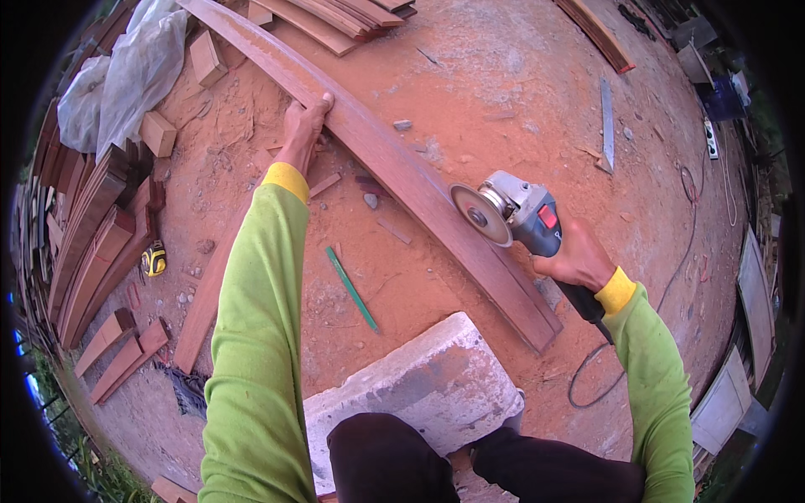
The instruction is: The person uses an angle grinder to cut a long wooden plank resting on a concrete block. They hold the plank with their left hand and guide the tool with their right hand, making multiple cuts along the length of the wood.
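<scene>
A long reddish-brown wooden plank (399, 189) runs diagonally from the upper left to the right of centre. My left hand (306, 130) is closed on its left edge, thumb over the top. My right hand (581, 256) grips a grey-and-black angle grinder (535, 220) with a red switch. The grinder's round disc (478, 214) is over the plank's lower part; whether it touches the wood I cannot tell. A dusty pale concrete block (419, 373) lies below the plank, by my knees. A green stick (351, 288) rests on the dirt left of the plank.
Stacked cut boards (101, 243) line the left, beside plastic sheeting (142, 67) and a yellow tape measure (153, 258). More boards (335, 21) lie at the top. A flat metal strip (606, 126), a power strip (711, 140), a cable (688, 251) and pale panels (721, 398) are on the right.
</scene>
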A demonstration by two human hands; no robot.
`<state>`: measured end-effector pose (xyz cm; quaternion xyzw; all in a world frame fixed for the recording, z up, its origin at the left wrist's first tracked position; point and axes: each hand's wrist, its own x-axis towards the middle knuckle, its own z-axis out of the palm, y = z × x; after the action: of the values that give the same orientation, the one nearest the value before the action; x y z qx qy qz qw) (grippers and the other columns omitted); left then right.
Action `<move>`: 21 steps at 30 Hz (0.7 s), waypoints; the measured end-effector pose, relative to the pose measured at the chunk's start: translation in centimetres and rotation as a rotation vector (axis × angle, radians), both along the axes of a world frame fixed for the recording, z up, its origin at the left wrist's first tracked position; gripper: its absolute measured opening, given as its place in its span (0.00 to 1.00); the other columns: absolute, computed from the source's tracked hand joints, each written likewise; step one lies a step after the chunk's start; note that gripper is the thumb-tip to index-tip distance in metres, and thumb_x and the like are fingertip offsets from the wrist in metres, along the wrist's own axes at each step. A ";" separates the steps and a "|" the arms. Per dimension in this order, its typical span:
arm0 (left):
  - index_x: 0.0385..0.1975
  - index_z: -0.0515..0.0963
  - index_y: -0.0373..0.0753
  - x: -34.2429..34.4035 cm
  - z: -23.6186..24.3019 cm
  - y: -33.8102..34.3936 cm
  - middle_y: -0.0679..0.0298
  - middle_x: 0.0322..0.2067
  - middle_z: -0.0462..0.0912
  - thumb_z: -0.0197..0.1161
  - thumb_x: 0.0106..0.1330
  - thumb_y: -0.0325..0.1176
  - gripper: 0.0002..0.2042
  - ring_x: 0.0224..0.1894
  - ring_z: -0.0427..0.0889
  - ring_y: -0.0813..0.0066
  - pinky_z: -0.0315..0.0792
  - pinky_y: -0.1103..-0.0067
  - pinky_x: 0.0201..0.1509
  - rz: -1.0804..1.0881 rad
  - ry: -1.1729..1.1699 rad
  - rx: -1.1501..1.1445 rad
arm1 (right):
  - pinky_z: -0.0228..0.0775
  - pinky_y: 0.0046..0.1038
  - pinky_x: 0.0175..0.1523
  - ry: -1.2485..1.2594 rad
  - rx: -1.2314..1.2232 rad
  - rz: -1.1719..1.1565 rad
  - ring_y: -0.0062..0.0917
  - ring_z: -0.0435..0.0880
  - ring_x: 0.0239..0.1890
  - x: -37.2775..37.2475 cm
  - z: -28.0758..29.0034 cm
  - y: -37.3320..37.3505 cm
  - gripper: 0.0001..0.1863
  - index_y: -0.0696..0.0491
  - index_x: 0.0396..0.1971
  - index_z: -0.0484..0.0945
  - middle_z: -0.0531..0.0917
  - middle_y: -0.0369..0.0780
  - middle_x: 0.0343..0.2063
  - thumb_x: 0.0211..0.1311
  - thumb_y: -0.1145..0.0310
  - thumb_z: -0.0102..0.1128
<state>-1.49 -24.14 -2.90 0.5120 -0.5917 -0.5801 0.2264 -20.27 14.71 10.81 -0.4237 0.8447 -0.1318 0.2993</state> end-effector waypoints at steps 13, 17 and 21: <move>0.50 0.76 0.36 -0.1 -0.5 -0.3 0.64 0.35 0.81 0.67 0.62 0.48 0.24 0.29 0.77 0.74 0.66 0.77 0.21 -0.003 0.006 -0.022 | 0.75 0.36 0.42 -0.006 -0.021 0.008 0.40 0.84 0.32 0.0 -0.2 -0.5 0.33 0.65 0.48 0.73 0.82 0.52 0.29 0.35 0.67 0.66; 0.50 0.75 0.36 0.0 -0.3 -0.3 0.64 0.35 0.81 0.67 0.62 0.48 0.24 0.28 0.76 0.75 0.66 0.78 0.20 -0.010 0.008 -0.015 | 0.75 0.38 0.41 -0.055 -0.025 0.023 0.45 0.84 0.33 -0.3 -0.3 -0.6 0.34 0.67 0.46 0.72 0.82 0.55 0.29 0.35 0.65 0.67; 0.49 0.75 0.36 0.0 -0.3 -0.3 0.64 0.35 0.81 0.67 0.61 0.48 0.24 0.27 0.76 0.76 0.65 0.79 0.20 -0.006 0.014 -0.016 | 0.75 0.36 0.42 -0.032 -0.034 0.023 0.40 0.85 0.33 -0.4 -0.7 -0.5 0.32 0.64 0.47 0.73 0.82 0.51 0.29 0.37 0.68 0.66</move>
<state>-1.50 -24.46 -3.24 0.5042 -0.5964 -0.5796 0.2328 -20.67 14.24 10.07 -0.4361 0.8326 -0.1495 0.3070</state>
